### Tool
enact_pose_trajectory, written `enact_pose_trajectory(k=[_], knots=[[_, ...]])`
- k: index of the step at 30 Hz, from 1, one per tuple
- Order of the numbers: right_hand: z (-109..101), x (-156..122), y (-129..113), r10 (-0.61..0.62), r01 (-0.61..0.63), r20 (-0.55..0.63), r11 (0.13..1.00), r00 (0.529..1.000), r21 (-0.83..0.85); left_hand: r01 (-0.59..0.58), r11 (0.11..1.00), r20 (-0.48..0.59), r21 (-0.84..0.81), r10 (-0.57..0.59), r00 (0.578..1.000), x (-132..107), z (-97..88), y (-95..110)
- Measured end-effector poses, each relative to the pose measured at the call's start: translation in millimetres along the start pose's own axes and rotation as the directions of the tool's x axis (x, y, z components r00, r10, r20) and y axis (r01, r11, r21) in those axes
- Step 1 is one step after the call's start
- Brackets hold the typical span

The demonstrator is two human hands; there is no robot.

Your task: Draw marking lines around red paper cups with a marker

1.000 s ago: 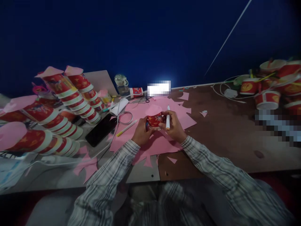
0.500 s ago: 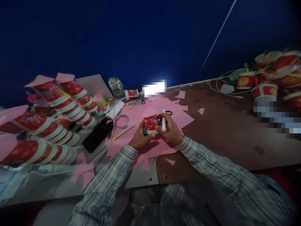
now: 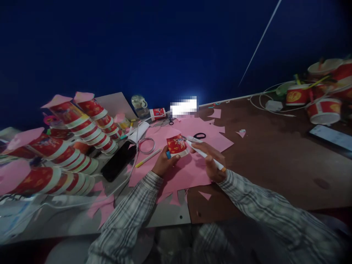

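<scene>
A small red printed paper cup [image 3: 177, 144], with pink paper at its top, is gripped by my left hand [image 3: 165, 160]. Something blue, perhaps a marker cap [image 3: 168, 155], shows between the left fingers. In my right hand [image 3: 216, 161] is a white marker [image 3: 206, 153] with an orange end, its tip pointing at the cup's right side. Whether the tip touches the cup I cannot tell. Beneath both hands lie large pink paper sheets [image 3: 165, 179]. Dark-handled scissors [image 3: 199, 135] rest on the paper just beyond my right hand.
Several stacks of red cups with pink tops [image 3: 82, 124] lean at the left. Near them are a black phone [image 3: 118, 161], a white cable and a yellow-capped marker [image 3: 148, 157]. A clear bottle [image 3: 139, 106] stands at the back. More cups [image 3: 324, 110] and a lit phone [image 3: 331, 137] are at right.
My right hand has moved off the cup to the right and now points the marker at it. The cup has tilted in my left hand. The view has shifted slightly left.
</scene>
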State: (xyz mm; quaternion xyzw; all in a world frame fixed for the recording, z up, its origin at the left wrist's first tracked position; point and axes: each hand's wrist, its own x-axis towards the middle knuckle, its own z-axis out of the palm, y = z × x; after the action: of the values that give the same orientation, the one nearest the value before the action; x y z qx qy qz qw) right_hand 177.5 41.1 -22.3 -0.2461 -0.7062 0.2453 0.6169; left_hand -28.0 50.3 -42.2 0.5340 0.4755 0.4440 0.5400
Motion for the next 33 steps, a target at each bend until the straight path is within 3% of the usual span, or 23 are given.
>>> enact_pose_trajectory(k=[3, 8, 17, 33], knots=[[4.8, -1.6, 0.4, -0.039, 0.04, 0.019, 0.998, 0.999, -0.044, 0.009, 1.0, -0.02, 0.029, -0.009, 1.0, 0.5, -0.5, -1.1], [9.8, -4.4, 0.3, 0.156, -0.155, 0.013, 0.986, 0.988, -0.054, 0.001, 1.0, 0.006, -0.019, -0.001, 1.0, 0.1, 0.1, -0.5], [9.9, -4.8, 5.6, 0.019, -0.014, 0.042, 0.993, 0.999, -0.12, 0.008, 1.0, 0.032, -0.027, -0.007, 0.999, -1.1, 2.0, 4.6], [12.8, -3.6, 5.2, 0.011, -0.009, 0.017, 0.993, 1.0, -0.116, 0.015, 0.998, 0.061, -0.059, -0.011, 0.998, -2.3, 3.8, 6.0]])
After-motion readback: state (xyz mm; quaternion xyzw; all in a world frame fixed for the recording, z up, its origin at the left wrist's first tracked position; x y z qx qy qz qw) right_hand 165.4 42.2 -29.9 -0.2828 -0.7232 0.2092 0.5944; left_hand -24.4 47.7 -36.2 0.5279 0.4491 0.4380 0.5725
